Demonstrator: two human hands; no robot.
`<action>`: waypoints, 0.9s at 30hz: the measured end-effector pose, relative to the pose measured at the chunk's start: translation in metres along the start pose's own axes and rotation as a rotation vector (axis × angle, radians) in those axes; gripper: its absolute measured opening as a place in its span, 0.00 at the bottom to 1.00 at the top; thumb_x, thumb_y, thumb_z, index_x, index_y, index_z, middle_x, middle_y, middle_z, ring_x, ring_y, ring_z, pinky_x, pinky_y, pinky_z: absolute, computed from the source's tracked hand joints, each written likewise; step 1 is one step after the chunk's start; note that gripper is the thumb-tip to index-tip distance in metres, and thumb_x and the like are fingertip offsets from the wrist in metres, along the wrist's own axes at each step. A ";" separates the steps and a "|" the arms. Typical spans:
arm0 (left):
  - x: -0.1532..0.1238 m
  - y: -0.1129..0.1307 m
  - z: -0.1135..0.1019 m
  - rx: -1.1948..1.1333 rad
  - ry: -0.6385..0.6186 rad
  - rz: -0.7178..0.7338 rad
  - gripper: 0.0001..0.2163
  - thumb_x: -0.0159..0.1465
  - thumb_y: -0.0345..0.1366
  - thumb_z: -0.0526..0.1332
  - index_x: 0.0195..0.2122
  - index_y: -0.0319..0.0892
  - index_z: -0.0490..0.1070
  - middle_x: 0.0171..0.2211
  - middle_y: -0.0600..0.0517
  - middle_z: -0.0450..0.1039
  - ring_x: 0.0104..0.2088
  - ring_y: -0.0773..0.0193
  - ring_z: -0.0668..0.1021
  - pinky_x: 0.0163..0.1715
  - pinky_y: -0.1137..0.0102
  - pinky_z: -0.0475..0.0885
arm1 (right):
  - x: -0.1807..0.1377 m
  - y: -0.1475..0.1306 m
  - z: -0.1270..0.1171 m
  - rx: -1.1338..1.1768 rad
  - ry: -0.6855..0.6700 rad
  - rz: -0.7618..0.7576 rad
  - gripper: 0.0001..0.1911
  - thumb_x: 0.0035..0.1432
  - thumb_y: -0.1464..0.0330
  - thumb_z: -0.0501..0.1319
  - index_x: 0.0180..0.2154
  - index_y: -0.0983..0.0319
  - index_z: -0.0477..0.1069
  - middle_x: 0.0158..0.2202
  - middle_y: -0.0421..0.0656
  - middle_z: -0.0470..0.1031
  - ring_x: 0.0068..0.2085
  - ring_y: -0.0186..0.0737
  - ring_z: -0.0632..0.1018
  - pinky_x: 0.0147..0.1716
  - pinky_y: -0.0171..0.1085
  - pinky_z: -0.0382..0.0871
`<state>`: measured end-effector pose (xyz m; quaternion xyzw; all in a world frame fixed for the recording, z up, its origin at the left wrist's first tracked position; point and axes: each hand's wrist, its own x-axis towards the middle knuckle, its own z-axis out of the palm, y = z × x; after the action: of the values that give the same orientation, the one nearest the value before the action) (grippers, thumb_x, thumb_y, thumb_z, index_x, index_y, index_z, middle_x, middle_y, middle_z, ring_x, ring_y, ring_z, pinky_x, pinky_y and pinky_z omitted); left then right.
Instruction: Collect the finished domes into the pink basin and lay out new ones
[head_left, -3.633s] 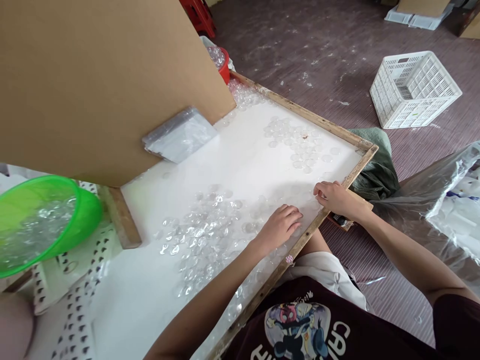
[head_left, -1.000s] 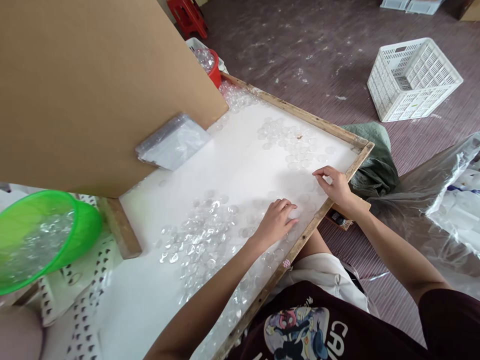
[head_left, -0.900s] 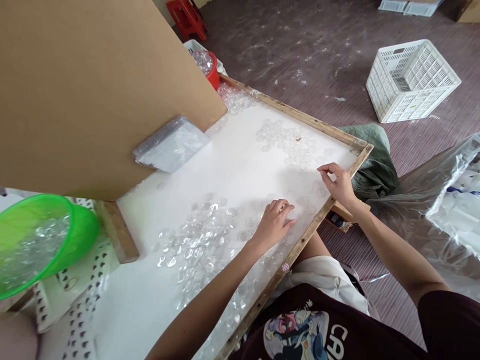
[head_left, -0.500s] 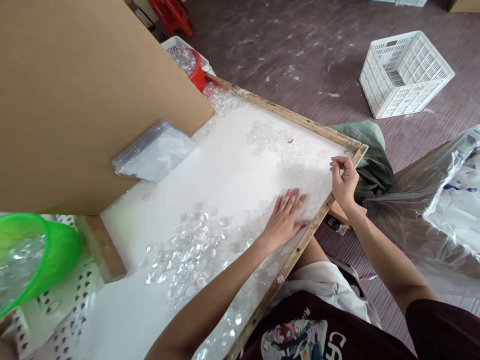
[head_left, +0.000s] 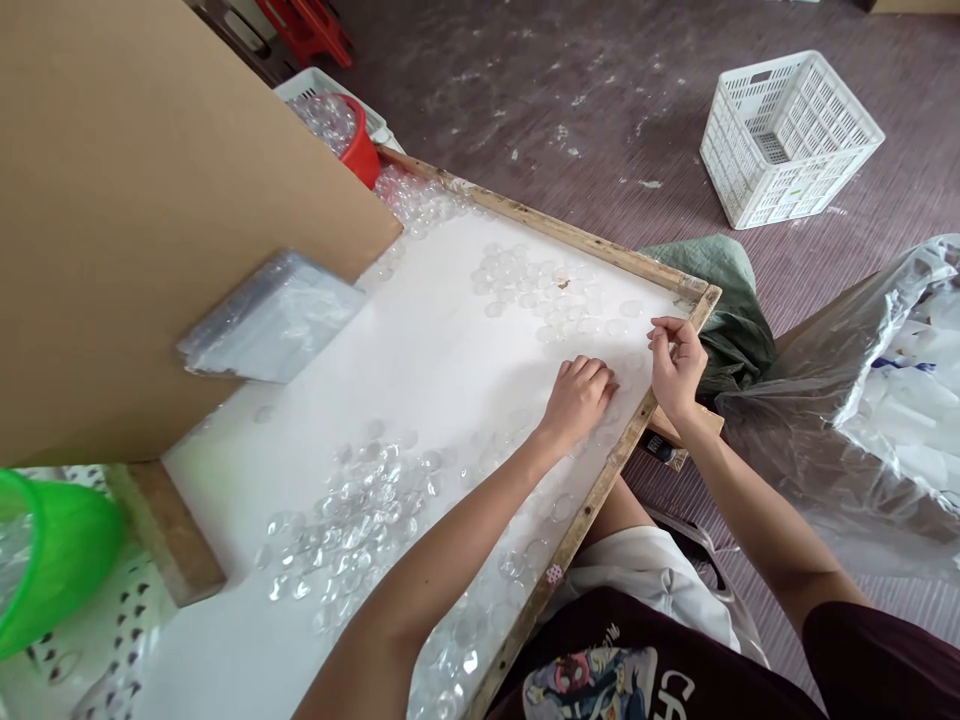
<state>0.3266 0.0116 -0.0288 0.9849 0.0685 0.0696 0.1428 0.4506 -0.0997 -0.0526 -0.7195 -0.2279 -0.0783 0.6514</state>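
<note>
The left hand (head_left: 581,400) rests low over the white table (head_left: 442,350), its knuckles bent and fingers curled under; half a second ago it lay spread flat, and it now sits nearer the right hand (head_left: 676,365). I cannot tell whether it holds anything. The right hand is raised beside the wooden edge (head_left: 585,520), fingers loosely curled and thumb close to the forefinger; about 1 second ago it reached further in over the table, away from the edge. Whether a disc sits between its fingertips is too small to tell.

Clear plastic discs (head_left: 367,510) lie in a wide pile left of the left hand, running down along the forearm, with a thinner patch of discs beyond the 2 hands, near the far edge. Both groups lie much as before.

The view has swung, so the green bowl (head_left: 71,560) is cut off more at the left, while more of the red bowl (head_left: 361,145) shows behind the cardboard (head_left: 150,200).
</note>
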 end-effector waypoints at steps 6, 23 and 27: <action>0.004 -0.004 0.002 -0.191 0.045 -0.162 0.10 0.70 0.32 0.55 0.38 0.42 0.76 0.40 0.48 0.77 0.44 0.56 0.75 0.47 0.60 0.68 | -0.001 0.002 0.001 -0.029 -0.014 0.019 0.09 0.68 0.63 0.54 0.41 0.58 0.70 0.33 0.42 0.75 0.33 0.38 0.77 0.35 0.38 0.70; -0.071 -0.013 -0.006 0.003 -0.146 0.062 0.36 0.69 0.54 0.53 0.72 0.42 0.45 0.73 0.41 0.45 0.72 0.48 0.48 0.69 0.50 0.48 | 0.000 -0.006 0.000 -0.015 -0.005 0.007 0.08 0.66 0.64 0.54 0.39 0.58 0.71 0.31 0.41 0.75 0.31 0.37 0.76 0.34 0.37 0.69; -0.062 -0.010 0.010 0.015 -0.168 0.049 0.36 0.70 0.54 0.51 0.73 0.43 0.42 0.73 0.41 0.40 0.73 0.48 0.44 0.70 0.49 0.45 | 0.000 -0.006 0.000 -0.015 -0.002 0.005 0.09 0.67 0.63 0.54 0.40 0.58 0.70 0.31 0.41 0.74 0.31 0.38 0.76 0.32 0.37 0.69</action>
<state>0.2664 0.0088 -0.0484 0.9897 0.0327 -0.0105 0.1392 0.4481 -0.0992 -0.0473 -0.7250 -0.2262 -0.0776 0.6459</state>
